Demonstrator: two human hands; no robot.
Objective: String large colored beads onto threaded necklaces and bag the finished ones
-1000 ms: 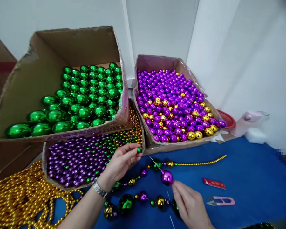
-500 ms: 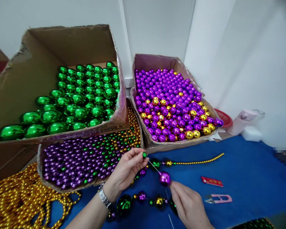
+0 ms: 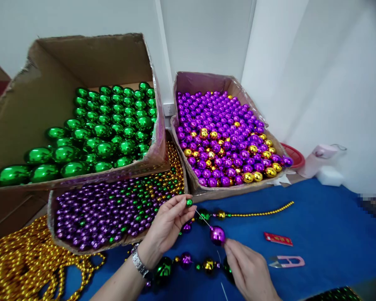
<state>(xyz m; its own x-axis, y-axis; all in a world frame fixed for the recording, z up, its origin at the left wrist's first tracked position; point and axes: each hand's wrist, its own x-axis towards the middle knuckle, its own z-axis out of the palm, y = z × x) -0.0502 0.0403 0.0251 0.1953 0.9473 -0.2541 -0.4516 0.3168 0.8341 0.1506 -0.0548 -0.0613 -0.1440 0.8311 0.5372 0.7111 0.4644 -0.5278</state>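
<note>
I see the left hand (image 3: 166,221) pinching a green bead (image 3: 189,202) at 11 o'clock from the purple ball (image 3: 217,235), which the right hand (image 3: 250,267) pinches; both prob light, slick, best gripped by the sides

The small green bead (image 3: 189,202) in my left hand (image 3: 166,223) and the purple ball (image 3: 217,235) in my right hand (image 3: 250,266) look smooth and mirror-glossy. Beneath lies matt blue cloth (image 3: 326,221); beyond my left, a rough-edged, matt cardboard box (image 3: 94,58); beside my right, metal-bladed snips (image 3: 283,265).
</note>
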